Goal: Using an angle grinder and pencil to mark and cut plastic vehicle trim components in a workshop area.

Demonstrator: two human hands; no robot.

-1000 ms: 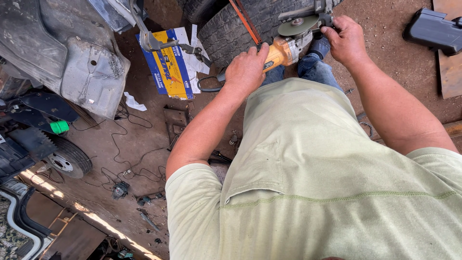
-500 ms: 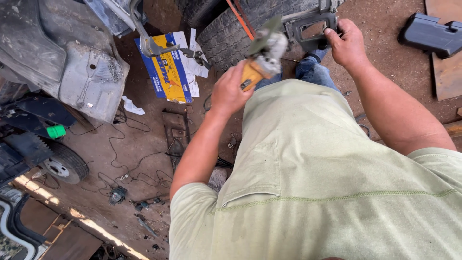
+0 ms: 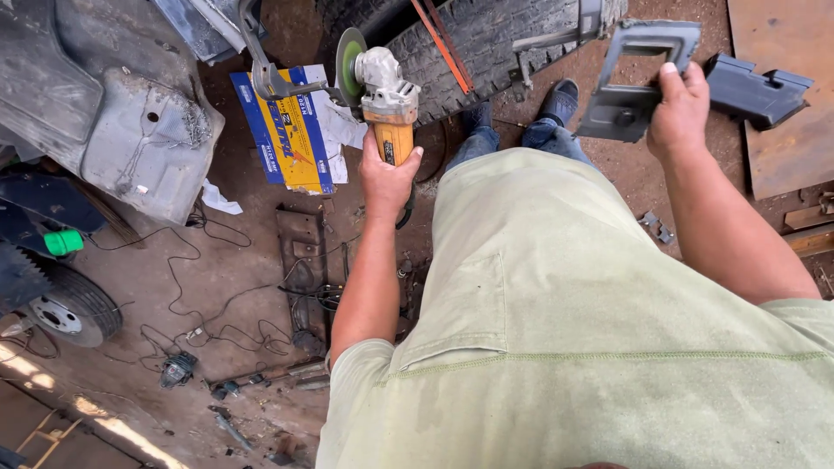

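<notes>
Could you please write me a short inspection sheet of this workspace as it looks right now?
Surface: bare dirt floor, dusty and stained.
Job's things: yellow angle grinder, disc up, in the left hand; grey metal bracket in the right hand.
Clutter: blue-and-yellow carton, grey body panel, tyre, small wheel, green cap, rusty flat plate.
Grippers: both hands closed, fingers wrapped around their loads.
Cables: thin black wires looping over the floor.
Surroundings: rusty sheet at right.
</notes>
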